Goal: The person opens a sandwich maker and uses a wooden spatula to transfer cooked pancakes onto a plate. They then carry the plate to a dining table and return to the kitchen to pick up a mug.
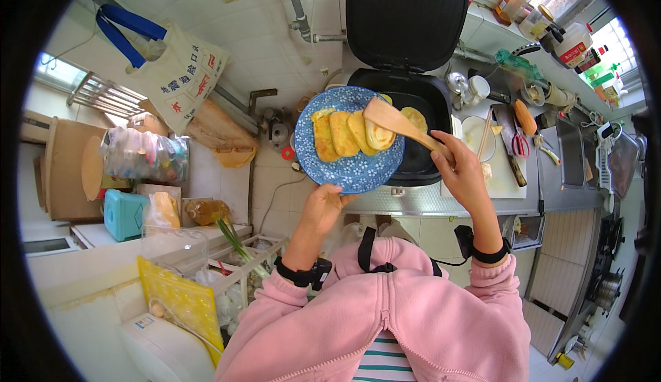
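My left hand (324, 205) grips the near rim of a blue flower-patterned plate (338, 174), thumb on top. Several golden fried slices (343, 134) lie overlapping on it. In my right hand (457, 168) is a wooden spatula (395, 118), its blade over the rightmost round slice (379, 137) at the plate's right side. The plate partly covers an open black electric griddle (421, 162), whose lid (408, 18) stands up behind. More round yellow pieces (414, 118) lie in the griddle.
Right of the griddle, a white cutting board (508, 188) carries a cleaver (506, 129), and red-handled scissors (520, 147) lie close by. Farther right is a metal sink (572, 157). Bottles and jars (537, 20) line the sill. A cloth bag (178, 72) hangs at the upper left.
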The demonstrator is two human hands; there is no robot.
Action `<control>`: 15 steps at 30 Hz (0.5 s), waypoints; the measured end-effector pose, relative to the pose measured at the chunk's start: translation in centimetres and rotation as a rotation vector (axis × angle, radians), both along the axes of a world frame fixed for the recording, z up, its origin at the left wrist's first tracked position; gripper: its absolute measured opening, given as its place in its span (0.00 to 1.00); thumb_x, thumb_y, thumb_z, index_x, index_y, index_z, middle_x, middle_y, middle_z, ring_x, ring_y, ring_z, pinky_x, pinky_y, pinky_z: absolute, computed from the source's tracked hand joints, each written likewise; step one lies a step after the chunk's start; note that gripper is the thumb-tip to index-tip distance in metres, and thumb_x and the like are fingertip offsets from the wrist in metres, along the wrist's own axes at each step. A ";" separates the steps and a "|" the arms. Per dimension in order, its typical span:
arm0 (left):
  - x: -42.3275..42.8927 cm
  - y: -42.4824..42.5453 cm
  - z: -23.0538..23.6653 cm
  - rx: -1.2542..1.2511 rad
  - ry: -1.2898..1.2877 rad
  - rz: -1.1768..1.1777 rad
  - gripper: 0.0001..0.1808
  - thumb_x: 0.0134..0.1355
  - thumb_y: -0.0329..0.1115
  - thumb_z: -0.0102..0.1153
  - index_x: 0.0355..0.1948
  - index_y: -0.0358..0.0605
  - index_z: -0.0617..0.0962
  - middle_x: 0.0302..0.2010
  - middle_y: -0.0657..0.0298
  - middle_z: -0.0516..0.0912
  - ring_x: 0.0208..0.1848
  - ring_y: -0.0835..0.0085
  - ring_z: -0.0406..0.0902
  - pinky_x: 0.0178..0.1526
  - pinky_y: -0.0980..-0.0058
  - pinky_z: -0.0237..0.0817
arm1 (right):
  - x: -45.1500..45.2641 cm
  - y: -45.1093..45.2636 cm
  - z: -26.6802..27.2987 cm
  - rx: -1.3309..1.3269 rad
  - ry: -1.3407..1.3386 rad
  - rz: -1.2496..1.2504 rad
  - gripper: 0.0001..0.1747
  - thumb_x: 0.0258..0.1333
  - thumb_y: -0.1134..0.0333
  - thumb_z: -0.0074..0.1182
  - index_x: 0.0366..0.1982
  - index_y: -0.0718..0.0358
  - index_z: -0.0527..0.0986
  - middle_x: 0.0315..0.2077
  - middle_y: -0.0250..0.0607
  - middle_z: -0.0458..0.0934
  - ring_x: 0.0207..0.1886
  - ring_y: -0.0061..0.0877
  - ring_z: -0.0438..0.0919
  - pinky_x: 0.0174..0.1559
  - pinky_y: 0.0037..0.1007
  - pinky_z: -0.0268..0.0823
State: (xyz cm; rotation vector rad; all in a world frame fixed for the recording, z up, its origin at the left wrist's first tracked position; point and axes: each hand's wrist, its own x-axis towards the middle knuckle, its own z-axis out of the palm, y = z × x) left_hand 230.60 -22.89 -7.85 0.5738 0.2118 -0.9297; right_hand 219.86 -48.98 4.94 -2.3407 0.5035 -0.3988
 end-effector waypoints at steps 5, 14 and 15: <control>-0.1 -0.4 0.1 0.002 -0.075 0.054 0.32 0.54 0.20 0.52 0.63 0.40 0.66 0.56 0.56 0.77 0.56 0.60 0.78 0.57 0.56 0.74 | -1.6 1.6 0.3 -0.106 0.056 0.025 0.14 0.60 0.66 0.57 0.48 0.59 0.79 0.29 0.43 0.78 0.29 0.39 0.79 0.32 0.36 0.70; -0.1 -0.3 -0.1 0.027 -0.027 0.057 0.32 0.53 0.20 0.52 0.61 0.42 0.68 0.55 0.57 0.77 0.55 0.59 0.78 0.54 0.54 0.76 | -1.6 2.6 -1.0 -0.025 -0.001 -0.058 0.11 0.62 0.66 0.55 0.46 0.59 0.78 0.30 0.44 0.79 0.32 0.41 0.79 0.34 0.37 0.70; 0.1 -0.2 0.0 0.027 -0.036 0.071 0.31 0.52 0.20 0.52 0.61 0.42 0.68 0.55 0.57 0.77 0.55 0.59 0.78 0.54 0.54 0.76 | -1.7 1.9 -1.1 0.009 -0.033 -0.097 0.12 0.62 0.67 0.55 0.46 0.59 0.77 0.31 0.45 0.79 0.33 0.41 0.79 0.34 0.36 0.70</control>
